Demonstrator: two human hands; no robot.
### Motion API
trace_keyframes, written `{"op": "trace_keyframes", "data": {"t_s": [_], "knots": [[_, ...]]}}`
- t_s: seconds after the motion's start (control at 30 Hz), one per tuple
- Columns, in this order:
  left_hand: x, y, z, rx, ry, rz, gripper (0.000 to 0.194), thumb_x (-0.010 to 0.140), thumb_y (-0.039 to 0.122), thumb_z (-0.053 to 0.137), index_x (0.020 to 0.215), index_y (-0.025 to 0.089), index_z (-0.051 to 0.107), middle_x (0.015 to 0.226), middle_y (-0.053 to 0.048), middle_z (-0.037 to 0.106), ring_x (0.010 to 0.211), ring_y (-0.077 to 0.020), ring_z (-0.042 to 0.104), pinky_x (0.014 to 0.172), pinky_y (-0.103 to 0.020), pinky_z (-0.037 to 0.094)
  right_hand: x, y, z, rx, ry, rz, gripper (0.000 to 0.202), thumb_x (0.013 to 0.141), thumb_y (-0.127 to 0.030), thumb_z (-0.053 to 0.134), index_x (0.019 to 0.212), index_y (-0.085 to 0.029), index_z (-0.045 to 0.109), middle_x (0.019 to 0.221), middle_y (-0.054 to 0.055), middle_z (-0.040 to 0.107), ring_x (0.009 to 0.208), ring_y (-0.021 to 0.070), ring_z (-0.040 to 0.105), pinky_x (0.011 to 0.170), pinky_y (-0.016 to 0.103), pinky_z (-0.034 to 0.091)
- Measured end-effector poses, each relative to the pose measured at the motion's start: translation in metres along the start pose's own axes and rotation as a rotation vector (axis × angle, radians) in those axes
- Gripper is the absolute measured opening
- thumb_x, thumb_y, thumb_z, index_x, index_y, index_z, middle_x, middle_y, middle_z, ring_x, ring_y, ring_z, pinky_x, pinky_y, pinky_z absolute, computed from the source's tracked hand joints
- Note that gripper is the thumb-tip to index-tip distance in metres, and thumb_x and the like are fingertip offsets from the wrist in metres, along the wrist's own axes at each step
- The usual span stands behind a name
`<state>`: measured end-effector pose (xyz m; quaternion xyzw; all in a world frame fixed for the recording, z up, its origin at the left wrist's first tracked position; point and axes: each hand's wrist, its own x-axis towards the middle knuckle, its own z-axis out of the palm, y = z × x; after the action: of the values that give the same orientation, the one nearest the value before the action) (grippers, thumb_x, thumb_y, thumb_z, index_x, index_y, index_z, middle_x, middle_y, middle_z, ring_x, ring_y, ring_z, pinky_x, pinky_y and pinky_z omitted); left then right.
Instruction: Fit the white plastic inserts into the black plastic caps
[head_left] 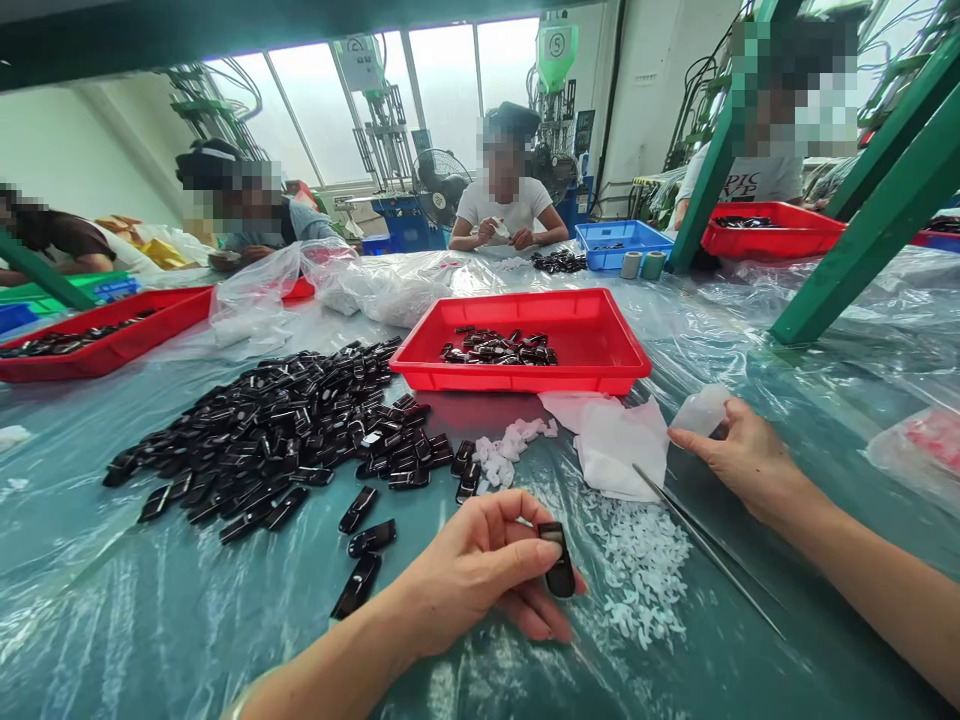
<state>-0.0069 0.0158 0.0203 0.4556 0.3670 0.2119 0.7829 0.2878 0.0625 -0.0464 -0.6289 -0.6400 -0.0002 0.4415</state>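
Observation:
My left hand is closed on a small glossy black plastic part, pinched between thumb and fingers above the table. My right hand grips a translucent white object, perhaps a small bottle, beside a white cloth. A pair of metal tweezers lies slanting between my hands, one end on the cloth. Beneath it are scattered tiny clear-white pieces. Left of the cloth sits a small heap of white pieces. A big pile of black parts spreads to the left.
Ahead stands a red tray with black parts inside. Another red tray is at left, a blue tray farther back. Green posts rise at right. Plastic sheeting covers the table, and several people sit around it.

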Motion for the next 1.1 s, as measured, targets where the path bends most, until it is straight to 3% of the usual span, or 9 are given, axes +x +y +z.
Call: {"op": "trace_keyframes", "data": {"t_s": [0.1,0.23,0.3,0.47,0.57,1.1], "knots": [[0.0,-0.002,0.003,-0.017,0.001,-0.003,0.026,0.071,0.029,0.067,0.081,0.016,0.046,0.075,-0.007,0.069,0.057,-0.0169,0.068,0.043,-0.015,0.047,0.001,-0.012,-0.006,0.015,-0.131,-0.021,0.021,0.086,-0.033,0.052,0.092,-0.015,0.061,0.078,0.0,0.064,0.061,0.0104,0.06,0.052,0.022,0.049],[0.0,-0.005,0.008,-0.018,-0.012,-0.022,0.027,0.065,0.026,0.072,0.078,0.014,0.052,0.07,-0.006,0.067,0.055,-0.0143,0.066,0.046,-0.016,0.048,-0.005,-0.05,-0.017,0.014,-0.111,-0.109,0.029,0.078,-0.027,0.059,0.106,-0.021,0.059,0.103,0.006,0.065,0.088,0.0231,0.062,0.061,0.029,0.049],[0.0,-0.006,0.01,-0.016,-0.017,-0.038,0.026,0.063,0.025,0.074,0.075,0.012,0.054,0.068,-0.005,0.065,0.054,-0.0132,0.065,0.046,-0.016,0.048,-0.013,-0.07,-0.022,0.022,-0.113,-0.201,0.032,0.079,-0.023,0.054,0.111,-0.024,0.057,0.109,0.005,0.062,0.098,0.0245,0.058,0.074,0.036,0.047],[0.001,-0.01,0.013,-0.041,-0.029,-0.079,0.025,0.062,0.024,0.075,0.074,0.012,0.056,0.061,-0.002,0.062,0.051,-0.0112,0.064,0.046,-0.014,0.047,-0.033,-0.102,-0.028,-0.071,-0.08,-0.523,0.04,0.078,-0.002,0.044,0.108,-0.022,0.058,0.102,0.008,0.061,0.097,0.0246,0.055,0.08,0.043,0.038],[0.002,-0.013,0.012,-0.055,-0.052,-0.104,0.025,0.062,0.024,0.075,0.075,0.012,0.057,0.062,-0.002,0.063,0.051,-0.0108,0.063,0.045,-0.014,0.047,-0.037,-0.108,-0.027,-0.108,-0.05,-0.589,0.043,0.078,0.005,0.039,0.105,-0.021,0.059,0.099,0.008,0.061,0.097,0.0233,0.056,0.081,0.043,0.036],[0.002,-0.017,0.014,-0.054,-0.062,-0.167,0.023,0.062,0.024,0.075,0.073,0.011,0.058,0.059,-0.002,0.064,0.048,-0.0111,0.063,0.04,-0.012,0.044,-0.05,-0.117,-0.03,-0.212,-0.037,-0.641,0.035,0.085,-0.003,0.043,0.104,-0.026,0.062,0.1,0.005,0.066,0.1,0.019,0.056,0.092,0.045,0.025]]}}
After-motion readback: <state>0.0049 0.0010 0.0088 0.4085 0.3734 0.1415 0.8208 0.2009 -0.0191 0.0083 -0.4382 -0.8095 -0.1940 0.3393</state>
